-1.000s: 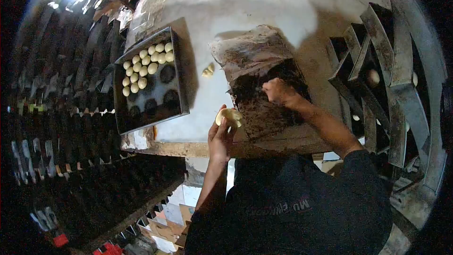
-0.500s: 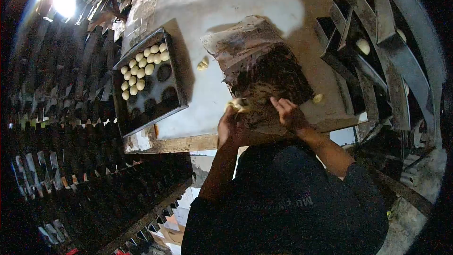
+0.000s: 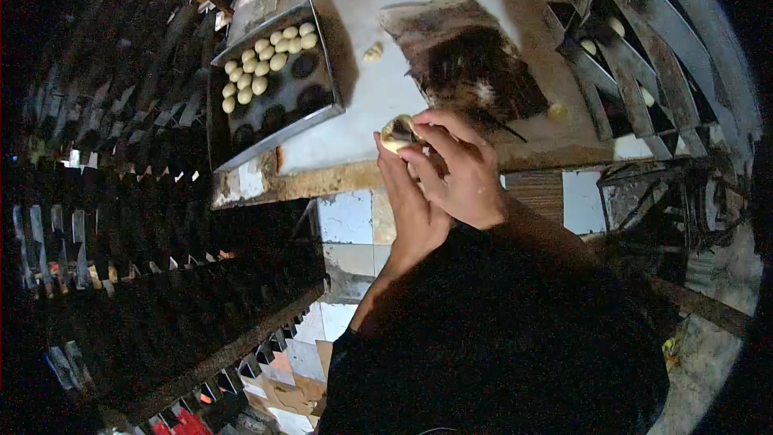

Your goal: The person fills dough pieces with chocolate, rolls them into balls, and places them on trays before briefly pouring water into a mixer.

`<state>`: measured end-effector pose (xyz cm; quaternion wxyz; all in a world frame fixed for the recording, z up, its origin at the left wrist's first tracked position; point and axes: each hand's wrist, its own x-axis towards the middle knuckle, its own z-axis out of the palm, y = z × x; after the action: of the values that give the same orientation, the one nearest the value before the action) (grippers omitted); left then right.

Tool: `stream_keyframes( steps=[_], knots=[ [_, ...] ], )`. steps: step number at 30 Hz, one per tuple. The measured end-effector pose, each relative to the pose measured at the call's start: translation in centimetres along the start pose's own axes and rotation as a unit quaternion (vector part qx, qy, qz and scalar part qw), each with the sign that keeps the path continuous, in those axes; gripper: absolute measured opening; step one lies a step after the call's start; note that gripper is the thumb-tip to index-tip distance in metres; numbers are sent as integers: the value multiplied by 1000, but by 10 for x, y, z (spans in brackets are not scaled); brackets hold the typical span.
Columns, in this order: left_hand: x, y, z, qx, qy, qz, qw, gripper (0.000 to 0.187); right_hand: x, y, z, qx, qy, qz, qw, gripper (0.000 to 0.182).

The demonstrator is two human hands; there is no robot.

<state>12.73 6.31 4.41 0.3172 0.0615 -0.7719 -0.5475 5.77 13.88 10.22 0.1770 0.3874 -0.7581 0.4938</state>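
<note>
A pale piece of dough (image 3: 388, 142) with dark filling in its hollow is between my two hands, just off the front edge of the table. My left hand (image 3: 412, 211) is closed under it, fingers against its lower side. Thumb and fingers of my right hand (image 3: 465, 167) pinch its rim from the right. Beyond them, a dark, sticky mass of filling (image 3: 471, 68) lies on a brownish sheet (image 3: 411, 22). A thin dark stick-like piece (image 3: 507, 129) protrudes from its near edge. Small dough scraps lie on either side, one at left (image 3: 372, 52), one at right (image 3: 557, 113).
To the left, a metal tray (image 3: 278, 135) holds several round dough balls (image 3: 260, 68) in its far part. Stacked metal trays (image 3: 636, 64), some with dough balls, stand at right. Dark racks (image 3: 105, 234) fill the left side. The worn table edge (image 3: 322, 184) runs in front of me.
My right hand has left the dark filling and joined my left hand at the dough. Both hands are now nearer to me, and the camera view has shifted.
</note>
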Motion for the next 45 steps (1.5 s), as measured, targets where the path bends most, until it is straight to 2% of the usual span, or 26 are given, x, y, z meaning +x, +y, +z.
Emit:
stream_keyframes(
  steps=[2, 3, 5, 6, 10, 13, 14, 16, 17, 18, 20, 22, 23, 25, 27, 28, 30, 31, 32, 34, 35, 37, 39, 41, 42, 45],
  knots=[
    [-5, 49, -24, -135, 34, -63, 988, 69, -8, -20, -7, 21, 15, -81, 996, 28],
    [-12, 50, -29, -286, 90, -49, 953, 80, -11, -28, -11, 33, 21, -122, 992, 28],
    [-21, 57, -54, -446, 38, -70, 891, 95, -16, -50, -20, 72, 12, -179, 981, 32],
    [-28, 58, -64, -428, 32, -96, 898, 100, -18, -62, -27, 70, -30, -187, 980, 32],
    [-46, 65, -80, -261, 58, -11, 963, 68, -25, -89, -48, 77, -129, -192, 970, 29],
    [-43, 71, -76, -208, 34, 53, 976, 56, -23, -96, -57, 63, -140, -158, 975, 29],
    [-42, 70, -67, -216, 59, 74, 972, 44, -24, -95, -60, 66, -130, -116, 982, 27],
    [-44, 70, -55, -241, 81, 84, 964, 38, -27, -90, -67, 72, -105, -32, 991, 24],
    [-44, 70, -48, -252, 91, 90, 959, 35, -31, -85, -70, 153, -117, 71, 979, 24],
    [-36, 67, -37, -241, 101, 167, 951, 29, -35, -79, -73, 232, -127, 171, 949, 24],
    [-33, 62, -21, -132, 89, 202, 966, 29, -38, -65, -93, 362, -197, 334, 848, 23],
    [-24, 67, -3, -27, 88, 231, 969, 29, -36, -53, -103, 345, -151, 267, 887, 28],
    [-24, 59, 7, 78, 107, 271, 953, 45, -33, -47, -108, 336, -127, 233, 904, 30],
    [-16, 73, 19, 139, 87, 258, 952, 48, -20, -45, -125, 178, -122, 88, 972, 33],
    [-7, 92, 26, 192, 38, 248, 949, 54, -12, -44, -145, 8, -112, -48, 992, 36],
    [-1, 101, 34, 169, 36, 237, 956, 54, -19, -35, -146, 26, -79, -45, 996, 35],
    [3, 104, 53, -34, -8, 128, 991, 60, -17, -20, -157, 55, -40, -105, 992, 35],
    [5, 105, 62, -135, -13, 72, 988, 63, -12, -16, -164, 56, -30, -124, 990, 35],
    [6, 102, 52, -279, -106, 9, 954, 65, -7, -12, -170, 57, -19, -143, 988, 34],
    [8, 98, 62, -343, -98, 54, 933, 50, 1, -12, -192, 119, -42, -40, 991, 30],
    [9, 97, 68, -375, -95, 77, 919, 52, 5, -15, -196, 137, -60, -6, 989, 27],
    [13, 103, 70, -321, -89, 162, 929, 51, 11, -20, -205, 171, -92, 65, 979, 22],
    [16, 106, 65, -269, -71, 198, 940, 46, 4, -12, -197, 190, -106, 39, 975, 17],
    [15, 117, 55, -203, -38, 186, 961, 39, -8, -17, -184, 195, -75, -20, 978, 30],
    [9, 119, 55, -239, 26, 144, 960, 38, -9, -29, -178, 168, -65, -44, 983, 35],
    [8, 128, 43, -213, 72, 167, 960, 63, -28, -42, -153, 141, -38, -123, 982, 51]
  ],
)
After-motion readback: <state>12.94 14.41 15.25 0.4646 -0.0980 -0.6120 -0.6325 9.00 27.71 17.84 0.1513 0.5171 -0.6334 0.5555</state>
